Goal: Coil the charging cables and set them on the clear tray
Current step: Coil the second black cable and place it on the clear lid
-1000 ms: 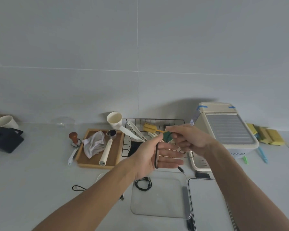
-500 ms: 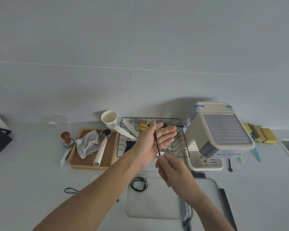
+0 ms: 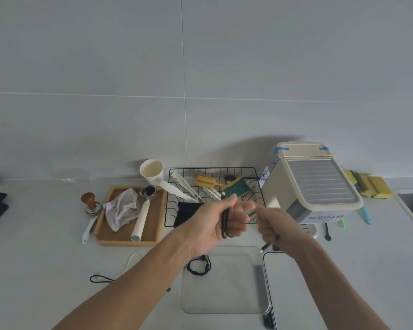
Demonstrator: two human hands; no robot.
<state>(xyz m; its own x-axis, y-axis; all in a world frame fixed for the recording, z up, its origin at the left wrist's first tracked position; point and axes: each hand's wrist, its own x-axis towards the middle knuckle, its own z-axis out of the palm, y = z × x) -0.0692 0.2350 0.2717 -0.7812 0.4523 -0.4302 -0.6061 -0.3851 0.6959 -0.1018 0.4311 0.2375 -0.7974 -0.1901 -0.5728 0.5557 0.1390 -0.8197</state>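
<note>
Nearest the camera, a clear tray (image 3: 221,284) lies on the pale tabletop (image 3: 45,258), with a coiled black cable (image 3: 199,266) resting on its left edge. A metal tray (image 3: 271,282) sits just right of it. Left of the clear tray, a loose black cable (image 3: 100,279) and a white cable (image 3: 131,262) lie on the tabletop.

Above the clear tray, the left hand (image 3: 218,219) is spread with fingers straight, and loops of another black cable (image 3: 225,222) are wrapped around its palm. The right hand (image 3: 274,226) is curled, pinching that cable's free end, whose plug (image 3: 265,247) hangs below the fist.

Farther back stand a wooden tray (image 3: 153,234) holding a cloth (image 3: 122,208), a wire rack (image 3: 169,210), a cream cup (image 3: 152,171) and a cream machine (image 3: 312,186).
</note>
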